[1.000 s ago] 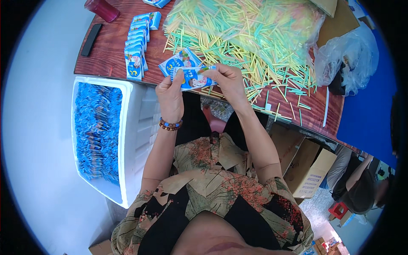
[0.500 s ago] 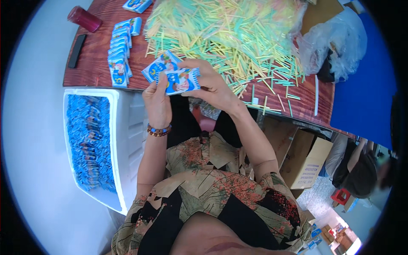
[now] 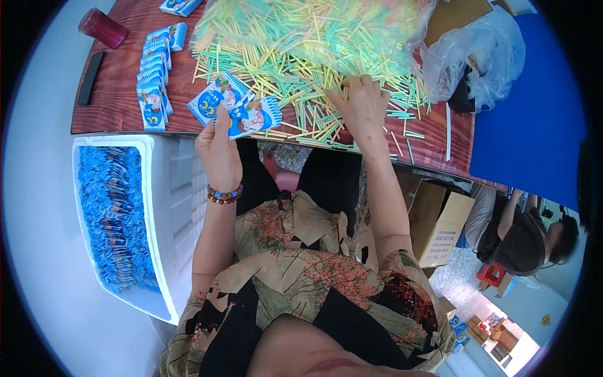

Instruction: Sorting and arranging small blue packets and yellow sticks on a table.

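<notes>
My left hand (image 3: 220,154) pinches two small blue-and-white packets (image 3: 254,119) between thumb and fingers, fanned so that one overlaps the other, above the table's near edge. My right hand (image 3: 364,113) rests over the near side of a heap of thin pastel sticks (image 3: 301,81), yellow, green and pink. Its thumb stands apart from the fingers, whose tips touch the sticks. No stick can be made out in its grasp.
An overlapping row of similar packets (image 3: 152,81) lies left on the red-brown table (image 3: 113,69), near a dark red cup (image 3: 102,28) and a black bar (image 3: 92,78). A white foam box (image 3: 146,207) of blue packets stands below. Clear plastic bags (image 3: 493,60) and cardboard boxes (image 3: 447,229) are rightward; a person (image 3: 521,242) sits beyond.
My right hand has let go of the packets and moved right onto the heap of sticks. My left hand keeps hold of both packets. The whole view has shifted slightly.
</notes>
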{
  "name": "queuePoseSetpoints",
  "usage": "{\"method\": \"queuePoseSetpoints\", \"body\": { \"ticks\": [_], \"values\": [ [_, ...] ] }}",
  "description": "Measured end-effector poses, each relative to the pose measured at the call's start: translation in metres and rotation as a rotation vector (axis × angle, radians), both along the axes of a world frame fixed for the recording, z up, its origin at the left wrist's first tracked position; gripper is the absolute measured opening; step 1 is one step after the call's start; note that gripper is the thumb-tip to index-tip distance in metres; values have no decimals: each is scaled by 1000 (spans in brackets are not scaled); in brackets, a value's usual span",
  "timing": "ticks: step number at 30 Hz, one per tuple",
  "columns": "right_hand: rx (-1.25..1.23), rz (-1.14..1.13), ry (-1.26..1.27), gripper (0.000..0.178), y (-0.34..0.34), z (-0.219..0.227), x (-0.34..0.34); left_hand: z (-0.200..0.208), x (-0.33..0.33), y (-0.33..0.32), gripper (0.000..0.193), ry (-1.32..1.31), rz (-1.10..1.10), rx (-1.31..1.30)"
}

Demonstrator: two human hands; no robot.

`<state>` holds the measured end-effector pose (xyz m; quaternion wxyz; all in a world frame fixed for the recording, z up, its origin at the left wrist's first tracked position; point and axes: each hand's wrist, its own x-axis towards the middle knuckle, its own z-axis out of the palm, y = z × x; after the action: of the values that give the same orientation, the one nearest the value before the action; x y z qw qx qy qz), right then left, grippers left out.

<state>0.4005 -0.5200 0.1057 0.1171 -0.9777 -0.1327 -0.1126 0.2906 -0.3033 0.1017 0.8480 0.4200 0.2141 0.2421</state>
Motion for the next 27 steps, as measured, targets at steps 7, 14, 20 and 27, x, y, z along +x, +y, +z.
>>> {"method": "queuePoseSetpoints", "body": {
  "ticks": [7, 14, 20, 27],
  "values": [
    [-67, -8, 36, 37, 17, 3, -7, -8, -3, 13, 19, -53, -33, 4],
    [-120, 1, 40, 45, 19, -6, -3, -7, 0, 10, 19, -48, -27, -30],
    [-96, 18, 63, 40, 26, -3, -7, -12, -1, 15, 19, -64, -40, -30],
    [-115, 40, 116, 32, 35, -4, -9, -7, 0, 14, 19, -58, -40, -45]
  ]
}}
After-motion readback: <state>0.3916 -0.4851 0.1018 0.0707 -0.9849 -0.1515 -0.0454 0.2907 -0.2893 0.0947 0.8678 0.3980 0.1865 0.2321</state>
